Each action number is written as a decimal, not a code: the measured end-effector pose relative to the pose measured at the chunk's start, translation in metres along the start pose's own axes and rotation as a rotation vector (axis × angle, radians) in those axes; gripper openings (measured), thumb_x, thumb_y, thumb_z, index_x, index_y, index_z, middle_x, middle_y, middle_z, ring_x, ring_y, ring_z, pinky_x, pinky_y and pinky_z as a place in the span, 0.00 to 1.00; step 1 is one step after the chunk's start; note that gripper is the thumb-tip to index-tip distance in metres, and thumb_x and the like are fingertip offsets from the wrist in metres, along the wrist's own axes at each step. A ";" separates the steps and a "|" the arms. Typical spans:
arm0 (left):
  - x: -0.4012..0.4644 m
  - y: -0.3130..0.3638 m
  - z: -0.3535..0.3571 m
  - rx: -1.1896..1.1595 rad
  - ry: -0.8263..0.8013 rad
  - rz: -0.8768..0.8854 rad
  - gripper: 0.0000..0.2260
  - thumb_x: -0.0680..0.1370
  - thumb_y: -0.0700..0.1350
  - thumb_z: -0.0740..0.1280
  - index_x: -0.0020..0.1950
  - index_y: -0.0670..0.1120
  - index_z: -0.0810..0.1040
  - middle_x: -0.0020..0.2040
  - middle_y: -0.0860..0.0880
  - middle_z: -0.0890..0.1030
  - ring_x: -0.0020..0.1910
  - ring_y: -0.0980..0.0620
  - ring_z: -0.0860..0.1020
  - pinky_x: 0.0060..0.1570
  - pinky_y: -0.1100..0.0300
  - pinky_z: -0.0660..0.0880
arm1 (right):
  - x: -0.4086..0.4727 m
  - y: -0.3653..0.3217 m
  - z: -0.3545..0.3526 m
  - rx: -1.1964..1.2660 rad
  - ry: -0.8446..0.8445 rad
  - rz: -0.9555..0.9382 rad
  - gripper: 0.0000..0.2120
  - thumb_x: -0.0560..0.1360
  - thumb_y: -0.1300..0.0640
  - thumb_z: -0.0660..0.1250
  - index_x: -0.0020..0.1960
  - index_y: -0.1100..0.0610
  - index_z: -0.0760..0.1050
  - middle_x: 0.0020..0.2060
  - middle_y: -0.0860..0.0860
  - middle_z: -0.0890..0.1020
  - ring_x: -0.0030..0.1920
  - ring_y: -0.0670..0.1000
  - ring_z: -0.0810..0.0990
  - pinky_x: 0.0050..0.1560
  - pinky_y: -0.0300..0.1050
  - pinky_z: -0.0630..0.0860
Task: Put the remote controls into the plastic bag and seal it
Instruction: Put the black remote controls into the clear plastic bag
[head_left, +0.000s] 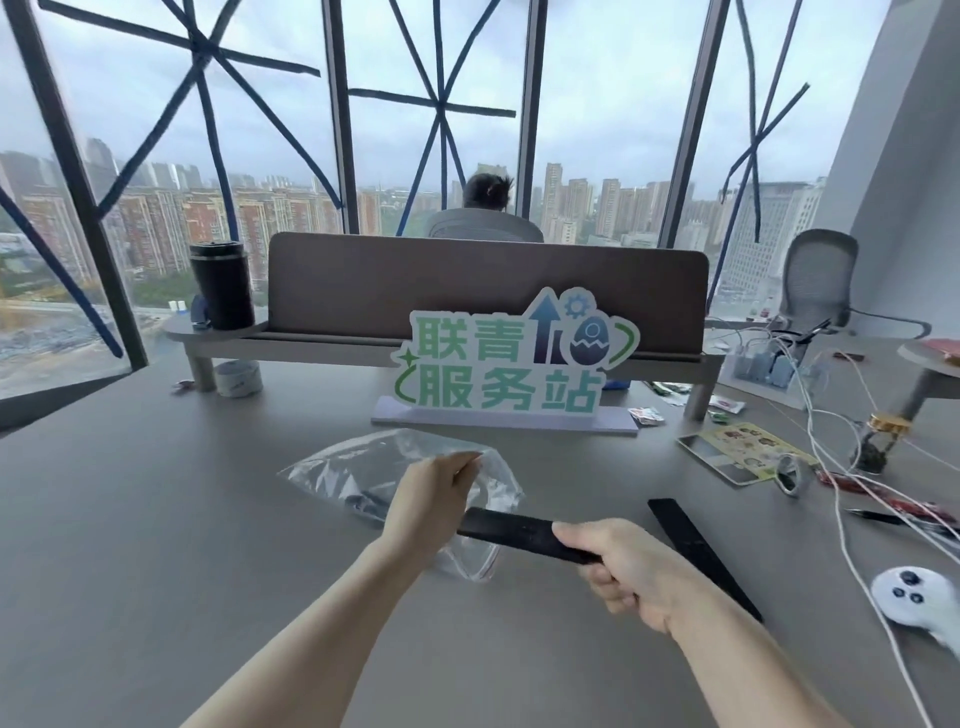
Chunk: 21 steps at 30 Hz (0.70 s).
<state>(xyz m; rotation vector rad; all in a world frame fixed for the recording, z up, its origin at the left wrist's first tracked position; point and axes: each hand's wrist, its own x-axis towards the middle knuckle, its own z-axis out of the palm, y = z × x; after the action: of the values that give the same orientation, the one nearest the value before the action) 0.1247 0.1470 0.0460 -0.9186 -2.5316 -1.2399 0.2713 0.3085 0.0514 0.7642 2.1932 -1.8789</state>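
Note:
A clear plastic bag (363, 470) lies on the grey table (130, 545) in front of me. My left hand (428, 499) pinches the bag's near edge and lifts it. My right hand (621, 569) grips a long black remote control (511, 531), whose far tip points left, at the bag's mouth by my left wrist. A second black remote control (685, 535) lies flat on the table just right of my right hand. Something dark shows through the bag; I cannot tell what it is.
A green and white sign (511, 358) stands behind the bag, before a brown desk divider (483, 283). A black tumbler (222, 286) sits on the left shelf. White cables (836, 499), a tape roll (792, 474), a pen (878, 515) and a white game controller (914, 595) crowd the right side.

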 end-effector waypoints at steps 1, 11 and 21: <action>-0.003 0.002 0.001 -0.001 -0.005 -0.004 0.13 0.80 0.47 0.60 0.60 0.48 0.80 0.52 0.48 0.85 0.53 0.48 0.81 0.47 0.61 0.71 | 0.010 0.000 0.013 0.016 0.005 -0.026 0.11 0.78 0.48 0.64 0.44 0.56 0.74 0.23 0.48 0.67 0.22 0.47 0.55 0.23 0.38 0.51; -0.016 -0.015 -0.002 0.015 0.038 -0.063 0.11 0.79 0.48 0.62 0.55 0.51 0.82 0.47 0.48 0.86 0.48 0.47 0.81 0.44 0.58 0.72 | 0.023 0.038 -0.021 -0.215 0.667 -0.187 0.09 0.76 0.59 0.63 0.45 0.52 0.81 0.43 0.52 0.86 0.33 0.50 0.79 0.33 0.40 0.74; -0.032 -0.019 0.010 0.080 0.003 -0.092 0.11 0.78 0.47 0.62 0.57 0.50 0.82 0.54 0.48 0.85 0.54 0.45 0.80 0.44 0.60 0.69 | 0.004 0.082 -0.090 -0.741 0.759 0.215 0.18 0.74 0.40 0.62 0.44 0.55 0.75 0.39 0.52 0.83 0.38 0.54 0.81 0.41 0.44 0.75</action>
<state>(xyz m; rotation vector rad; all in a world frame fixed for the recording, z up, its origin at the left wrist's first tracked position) 0.1401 0.1314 0.0146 -0.7911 -2.6274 -1.1541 0.3254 0.4025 -0.0041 1.5934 2.7489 -0.5793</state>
